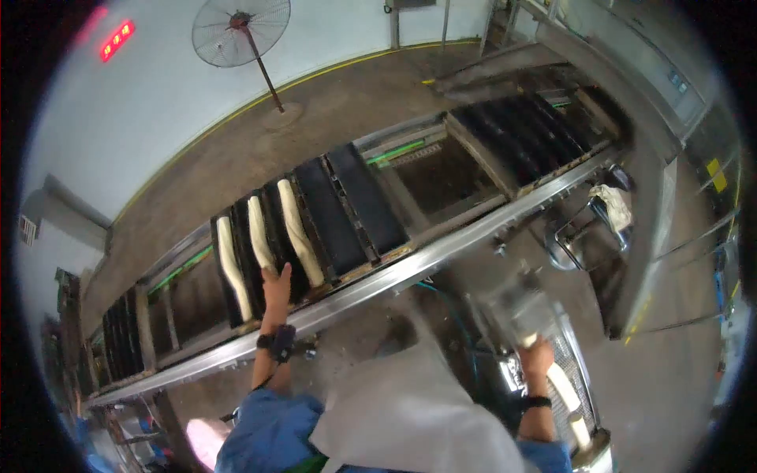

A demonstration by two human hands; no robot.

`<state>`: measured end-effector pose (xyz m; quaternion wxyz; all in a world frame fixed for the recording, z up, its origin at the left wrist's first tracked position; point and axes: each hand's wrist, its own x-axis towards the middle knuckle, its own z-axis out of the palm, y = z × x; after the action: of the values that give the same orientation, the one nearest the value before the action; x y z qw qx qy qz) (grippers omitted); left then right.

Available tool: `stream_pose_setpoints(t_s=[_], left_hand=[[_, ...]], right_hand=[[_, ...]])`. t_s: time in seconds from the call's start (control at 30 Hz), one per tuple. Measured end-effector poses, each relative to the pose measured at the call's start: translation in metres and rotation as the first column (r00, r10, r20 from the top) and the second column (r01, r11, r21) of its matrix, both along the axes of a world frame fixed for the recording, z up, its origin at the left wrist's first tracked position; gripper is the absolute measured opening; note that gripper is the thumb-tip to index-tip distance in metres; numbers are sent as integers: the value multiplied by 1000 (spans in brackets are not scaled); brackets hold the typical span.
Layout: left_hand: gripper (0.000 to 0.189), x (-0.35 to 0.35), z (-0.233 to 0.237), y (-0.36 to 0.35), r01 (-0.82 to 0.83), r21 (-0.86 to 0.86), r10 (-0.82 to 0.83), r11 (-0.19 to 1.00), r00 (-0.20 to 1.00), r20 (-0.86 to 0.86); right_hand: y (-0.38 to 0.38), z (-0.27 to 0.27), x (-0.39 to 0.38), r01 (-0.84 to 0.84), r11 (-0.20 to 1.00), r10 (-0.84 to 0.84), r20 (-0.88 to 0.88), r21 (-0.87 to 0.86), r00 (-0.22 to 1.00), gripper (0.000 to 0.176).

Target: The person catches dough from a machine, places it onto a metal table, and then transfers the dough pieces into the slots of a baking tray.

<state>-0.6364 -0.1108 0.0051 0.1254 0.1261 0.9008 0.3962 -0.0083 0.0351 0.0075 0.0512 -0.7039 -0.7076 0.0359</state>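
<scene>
My left hand (276,288) reaches over the near rim of a black trough, fingers apart, touching the lower end of the middle long pale dough roll (259,229). Dough rolls also lie in the troughs on either side: a left roll (229,264) and a right roll (296,229). Low on the right, my right hand (538,357) is closed around a pale dough piece (527,340), whose end sticks out past the fingers. Below that hand, more pale dough pieces (563,388) lie on a perforated metal tray (574,359). Blur softens the area above it.
A long conveyor with a metal rail (378,280) crosses in front of me, carrying more black troughs (516,138) farther right. Framed gaps (441,177) separate the trough groups. A stool with a cloth (613,206) stands at right. A floor fan (240,22) is behind the line.
</scene>
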Motion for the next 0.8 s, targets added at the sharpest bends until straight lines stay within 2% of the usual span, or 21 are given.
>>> stream_pose_setpoints(t_s=[0.07, 0.13, 0.17, 0.2, 0.27, 0.3, 0.33, 0.4, 0.47, 0.5, 0.53, 0.57, 0.63, 0.67, 0.73, 0.77, 0.8], left_hand=[[104, 26, 34, 20, -138, -318, 143, 938, 990, -8], [111, 31, 47, 26, -138, -306, 143, 942, 990, -7], [112, 40, 59, 28, -137, -370, 137, 919, 990, -26], [113, 48, 65, 28, -134, -440, 132, 888, 991, -35], [116, 55, 72, 35, -108, -488, 111, 866, 994, -22], [119, 56, 73, 35, -77, -531, 85, 844, 996, -10], [123, 51, 57, 34, -66, -504, 68, 861, 998, -14], [123, 55, 53, 38, -33, -504, 35, 863, 999, -5], [124, 58, 51, 42, -28, -496, 36, 868, 999, 5], [124, 55, 56, 41, -7, -464, 14, 886, 1000, 13], [124, 55, 55, 41, 17, -432, -7, 902, 1000, 25], [124, 55, 56, 45, 10, -456, 11, 890, 999, 43], [123, 52, 45, 43, 29, -408, -7, 913, 998, 55], [122, 49, 41, 41, 39, -363, -19, 931, 998, 60], [120, 50, 47, 40, 57, -328, -37, 943, 997, 67], [118, 51, 51, 40, 63, -339, -44, 939, 997, 65], [117, 51, 55, 39, 68, -348, -50, 935, 997, 63]], right_hand=[[7, 9, 3, 17, 998, -32, -295, -54, 955, 43], [24, 22, 7, -47, 997, 75, -596, 61, 799, 39], [30, 35, 5, -62, 995, 94, -651, 73, 753, 36], [37, 74, -5, -78, 994, 110, -696, 78, 709, 33], [48, 122, -8, -123, 990, 113, -898, 66, 426, 36], [54, 139, -17, 11, 994, 104, -957, 111, 271, 42], [58, 155, -28, 152, 979, 117, -987, 133, 107, 48], [57, 201, -43, 113, 971, 229, -958, 211, -174, 62], [50, 238, -75, -11, 952, 284, -900, 305, -329, 69], [38, 261, -95, -178, 924, 274, -911, 339, -309, 71], [34, 259, -113, -145, 943, 226, -896, 300, -383, 70], [22, 276, -141, -281, 915, 141, -883, 289, -448, 69], [3, 281, -182, -466, 725, 267, -830, 508, -489, 64], [-3, 278, -194, -493, 662, 316, -807, 564, -499, 62], [-17, 279, -207, -489, 739, 323, -880, 465, -349, 60], [-19, 273, -206, -448, 797, 335, -914, 405, -231, 55], [-19, 260, -200, -443, 798, 340, -912, 408, -228, 55]])
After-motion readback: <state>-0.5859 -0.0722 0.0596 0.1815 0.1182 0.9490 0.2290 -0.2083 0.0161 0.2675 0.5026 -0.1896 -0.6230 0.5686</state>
